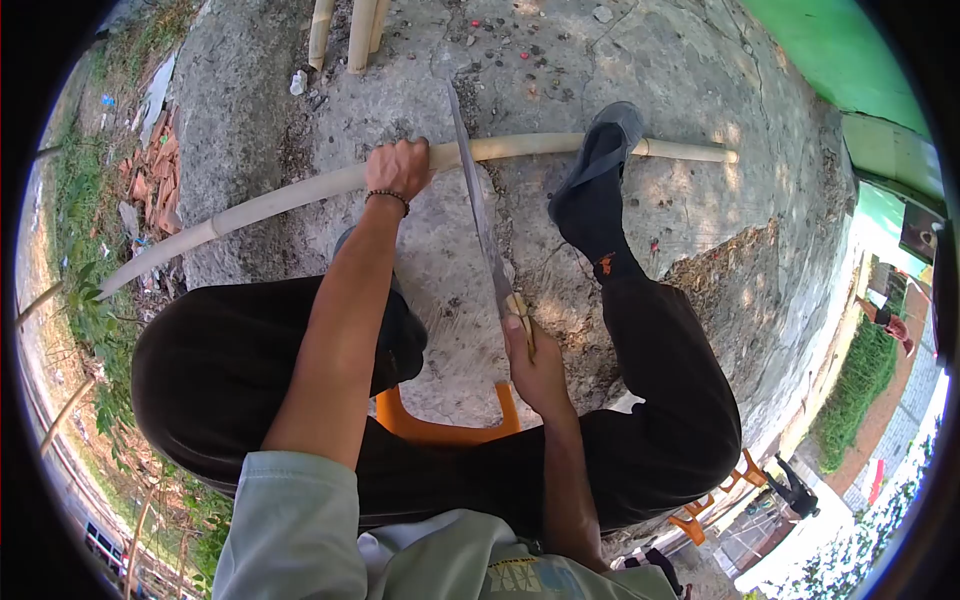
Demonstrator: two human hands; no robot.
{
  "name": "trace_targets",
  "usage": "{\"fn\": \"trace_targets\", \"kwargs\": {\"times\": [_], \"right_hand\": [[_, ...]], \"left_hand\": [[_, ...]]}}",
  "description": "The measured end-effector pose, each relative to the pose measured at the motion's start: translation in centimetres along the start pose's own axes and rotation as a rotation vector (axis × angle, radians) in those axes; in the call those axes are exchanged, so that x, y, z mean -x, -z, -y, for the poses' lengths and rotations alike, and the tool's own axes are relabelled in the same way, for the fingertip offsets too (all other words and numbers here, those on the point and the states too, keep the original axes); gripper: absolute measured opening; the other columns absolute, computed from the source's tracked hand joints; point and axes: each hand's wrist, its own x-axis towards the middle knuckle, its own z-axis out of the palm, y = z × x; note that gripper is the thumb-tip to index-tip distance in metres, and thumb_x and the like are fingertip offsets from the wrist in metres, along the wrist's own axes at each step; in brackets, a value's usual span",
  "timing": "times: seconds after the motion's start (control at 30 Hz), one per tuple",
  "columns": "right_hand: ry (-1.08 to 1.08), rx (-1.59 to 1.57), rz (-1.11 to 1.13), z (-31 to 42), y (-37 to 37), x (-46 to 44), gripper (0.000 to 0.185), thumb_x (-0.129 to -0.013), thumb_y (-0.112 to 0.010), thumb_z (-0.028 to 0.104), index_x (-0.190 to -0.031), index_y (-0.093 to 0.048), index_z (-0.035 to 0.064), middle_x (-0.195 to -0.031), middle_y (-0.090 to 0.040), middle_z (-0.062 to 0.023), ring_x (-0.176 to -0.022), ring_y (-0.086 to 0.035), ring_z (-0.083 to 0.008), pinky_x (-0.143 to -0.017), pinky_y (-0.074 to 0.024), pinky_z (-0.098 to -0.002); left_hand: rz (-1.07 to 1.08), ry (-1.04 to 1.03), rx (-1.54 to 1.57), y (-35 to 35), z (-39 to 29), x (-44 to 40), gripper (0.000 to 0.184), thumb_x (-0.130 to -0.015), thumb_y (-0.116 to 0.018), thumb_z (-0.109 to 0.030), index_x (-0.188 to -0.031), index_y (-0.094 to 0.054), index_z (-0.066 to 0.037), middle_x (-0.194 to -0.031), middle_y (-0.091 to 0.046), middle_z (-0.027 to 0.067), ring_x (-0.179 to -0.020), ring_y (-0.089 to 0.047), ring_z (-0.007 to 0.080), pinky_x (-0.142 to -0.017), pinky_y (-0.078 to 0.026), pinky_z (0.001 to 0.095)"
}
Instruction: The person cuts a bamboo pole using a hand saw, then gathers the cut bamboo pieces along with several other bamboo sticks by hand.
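A long pale bamboo pole lies crosswise in front of me, looking curved in this wide view. My left hand, a beaded bracelet at its wrist, is wrapped around the pole left of the middle. In my right hand is the wooden handle of a handsaw, the fingers closed on it. Its long tapering blade crosses the pole just right of my left hand, the tip pointing away from me. Whether the teeth have cut into the bamboo cannot be made out. My sandalled foot presses on the pole farther right.
Under the pole is cracked concrete. More bamboo pieces stand at the far edge. Broken bricks and plants lie left. An orange plastic stool is beneath me. Other people and orange chairs appear at lower right.
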Motion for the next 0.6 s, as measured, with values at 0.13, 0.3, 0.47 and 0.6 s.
{"fn": "trace_targets", "kwargs": {"times": [0.13,0.3,0.47,0.6], "right_hand": [[-0.052,-0.048,0.021,1.2,0.0,0.7,0.046,-0.105,-0.044,0.039,-0.112,-0.06,-0.0033,-0.07,-0.057,-0.0138,-0.066,-0.058,-0.0258,-0.066,-0.0457,-0.0397],[-0.034,0.009,0.054,1.7,3.0,4.2,0.047,-0.106,-0.042,0.038,-0.112,-0.059,-0.0052,-0.066,-0.054,-0.0075,-0.06,-0.053,-0.0148,-0.059,-0.0437,-0.0342],[-0.315,-0.334,-0.018,3.2,5.8,12.1,0.044,-0.106,-0.043,0.041,-0.082,-0.054,0.0061,-0.053,-0.038,0.0052,-0.045,-0.035,-0.0026,-0.043,-0.0267,-0.0229],[-0.177,-0.436,-0.101,4.0,5.0,11.0,0.047,-0.107,-0.04,0.041,-0.076,-0.048,0.0067,-0.051,-0.033,0.0051,-0.044,-0.031,-0.0045,-0.043,-0.0267,-0.0251]], "left_hand": [[0.056,0.015,-0.026,1.9,-0.1,-0.3,0.026,-0.079,-0.072,-0.037,-0.087,-0.071,-0.013,-0.081,-0.072,0.0137,-0.078,-0.071,0.034,-0.07,-0.057,0.0439],[0.149,0.005,-0.019,3.1,0.1,-1.2,0.027,-0.079,-0.072,-0.038,-0.09,-0.075,-0.013,-0.087,-0.073,0.0136,-0.083,-0.072,0.0327,-0.074,-0.057,0.0417],[0.241,0.029,0.002,3.8,-0.3,-0.9,0.033,-0.077,-0.074,-0.04,-0.093,-0.076,-0.011,-0.095,-0.074,0.0134,-0.087,-0.072,0.0311,-0.077,-0.057,0.0423],[0.277,0.062,0.082,4.5,0.2,-1.6,0.041,-0.071,-0.073,-0.039,-0.098,-0.076,-0.008,-0.097,-0.073,0.0192,-0.089,-0.072,0.0335,-0.08,-0.057,0.0439]]}}
